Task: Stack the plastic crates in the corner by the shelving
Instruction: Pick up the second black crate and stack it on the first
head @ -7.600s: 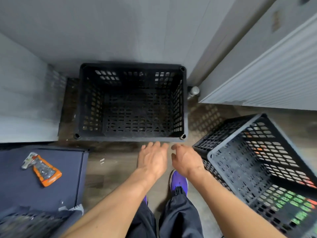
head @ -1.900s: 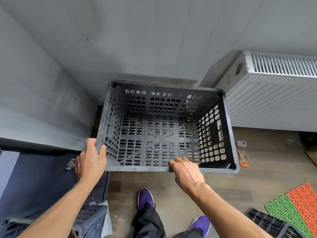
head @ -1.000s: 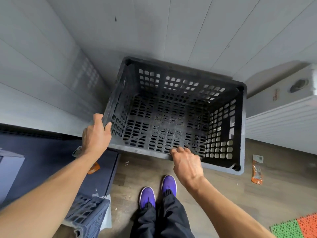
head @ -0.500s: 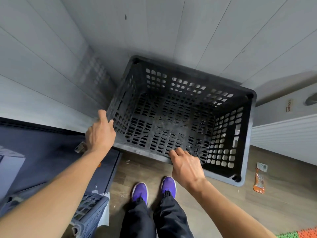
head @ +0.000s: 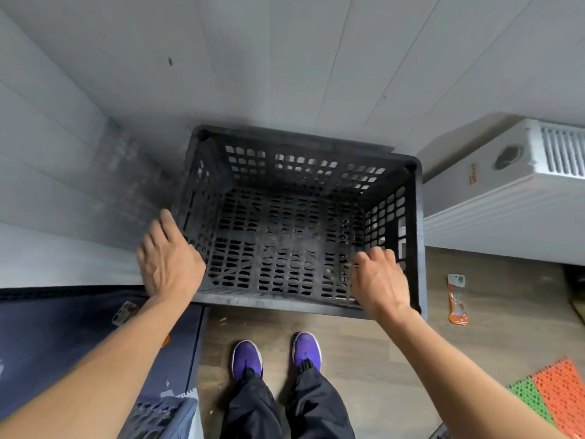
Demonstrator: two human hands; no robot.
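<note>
A black perforated plastic crate point(head: 418, 236) stands upright in the corner of the grey panelled walls, its open top facing me. Its rim sits high, near hand level; whatever is under it is hidden. My left hand point(head: 167, 261) is at the crate's near left corner, fingers stretched out along the left wall and not curled around the rim. My right hand point(head: 378, 282) hovers over the near rim toward the right side, fingers loosely bent and blurred, gripping nothing.
A white radiator point(head: 506, 204) runs along the right wall beside the crate. An orange packet point(head: 457, 302) lies on the wood floor. A dark blue surface point(head: 79, 337) is at left, a grey crate point(head: 161, 413) at bottom left, orange and green mats point(head: 557, 394) at bottom right.
The crate has settled square into the corner. Both hands have come off its near rim; the right hand has slid to the right along it.
</note>
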